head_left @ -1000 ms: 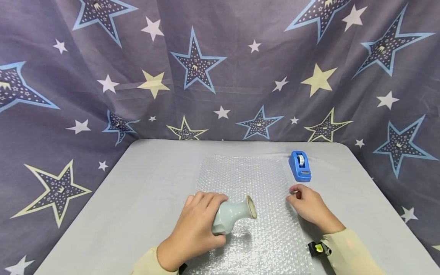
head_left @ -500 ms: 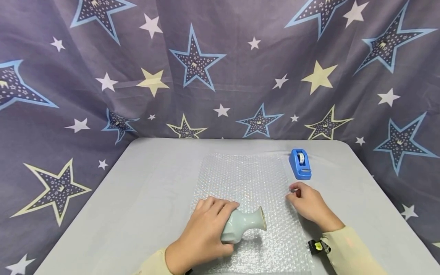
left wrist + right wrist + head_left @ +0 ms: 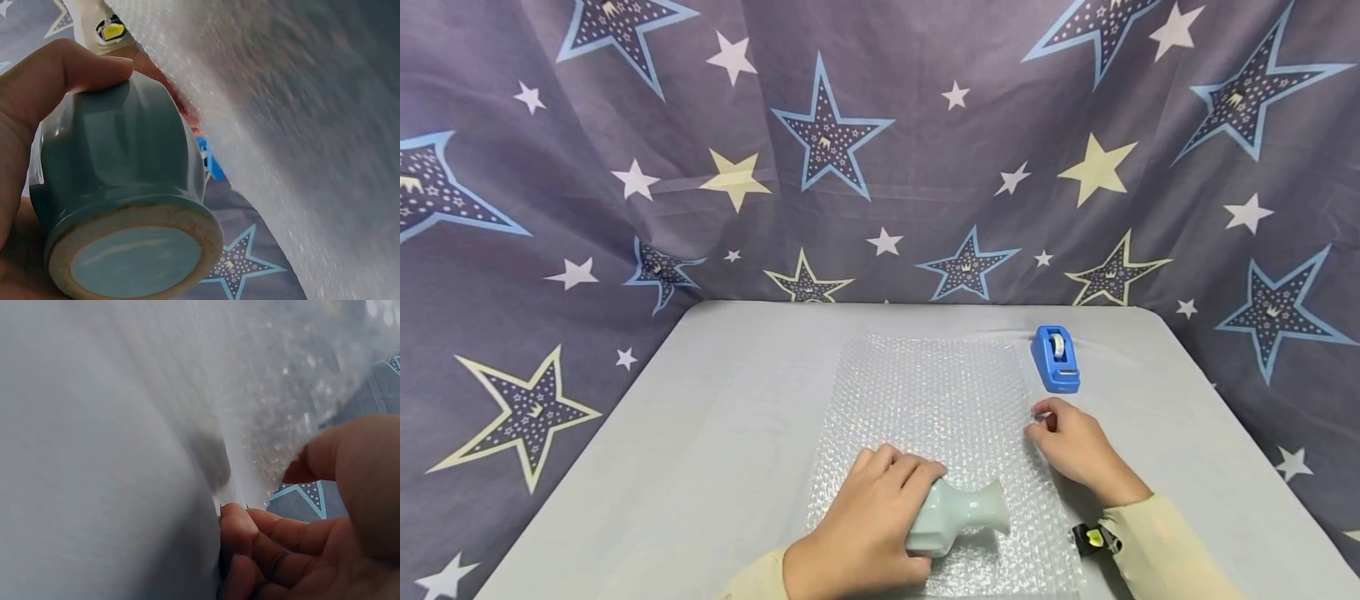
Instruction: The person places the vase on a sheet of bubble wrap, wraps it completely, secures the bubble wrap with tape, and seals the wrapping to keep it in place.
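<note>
A pale green glazed vase [image 3: 951, 517] lies on its side, its flared mouth pointing right, over the near part of the bubble wrap sheet [image 3: 925, 392]. My left hand [image 3: 872, 521] grips its body from above. In the left wrist view the thumb lies along the faceted vase [image 3: 131, 150], whose round foot faces the camera. At the wrap's right edge is my right hand [image 3: 1075, 442], with fingers bent and thumb close to the index finger. The right wrist view has the edge of the bubble wrap [image 3: 275, 394] between that thumb and the fingers.
A blue tape dispenser [image 3: 1056, 360] with a roll of tape stands beyond my right hand, beside the wrap's right edge. The table [image 3: 722, 417] has a pale grey cover. A dark curtain [image 3: 910, 158] with stars hangs behind and at both sides.
My left hand has carried the vase to the right and nearer to me, over the wrap, and the vase's mouth has turned further right. My right hand has stayed put.
</note>
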`<state>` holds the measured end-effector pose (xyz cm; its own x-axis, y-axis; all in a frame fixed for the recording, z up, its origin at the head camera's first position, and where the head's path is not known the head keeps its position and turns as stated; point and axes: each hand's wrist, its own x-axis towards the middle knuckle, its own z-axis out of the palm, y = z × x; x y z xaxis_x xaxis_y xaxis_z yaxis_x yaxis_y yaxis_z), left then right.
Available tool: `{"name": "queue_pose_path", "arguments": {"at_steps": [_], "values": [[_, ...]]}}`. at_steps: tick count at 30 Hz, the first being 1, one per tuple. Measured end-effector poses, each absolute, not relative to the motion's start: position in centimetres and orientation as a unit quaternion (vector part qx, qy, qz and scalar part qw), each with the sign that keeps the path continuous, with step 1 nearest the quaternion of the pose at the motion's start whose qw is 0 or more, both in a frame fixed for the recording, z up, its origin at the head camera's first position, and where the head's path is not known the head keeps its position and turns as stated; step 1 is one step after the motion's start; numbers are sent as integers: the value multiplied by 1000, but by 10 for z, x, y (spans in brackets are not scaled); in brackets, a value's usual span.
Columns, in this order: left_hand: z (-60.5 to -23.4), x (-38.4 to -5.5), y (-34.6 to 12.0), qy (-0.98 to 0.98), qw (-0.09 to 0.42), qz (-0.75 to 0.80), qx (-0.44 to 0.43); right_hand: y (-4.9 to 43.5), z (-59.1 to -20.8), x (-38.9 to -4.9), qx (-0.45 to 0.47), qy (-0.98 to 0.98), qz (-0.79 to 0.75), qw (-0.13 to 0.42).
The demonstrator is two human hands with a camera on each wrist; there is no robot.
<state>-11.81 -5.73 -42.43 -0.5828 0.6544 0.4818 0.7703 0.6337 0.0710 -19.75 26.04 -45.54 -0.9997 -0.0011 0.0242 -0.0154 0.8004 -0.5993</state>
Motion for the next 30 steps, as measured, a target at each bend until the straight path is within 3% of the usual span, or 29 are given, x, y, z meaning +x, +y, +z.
{"name": "queue_pose_path", "arguments": {"at_steps": [30], "values": [[-435,-111,-44,-870,202,-105,-437,260,-455,-197,9,-952,307,20]]}}
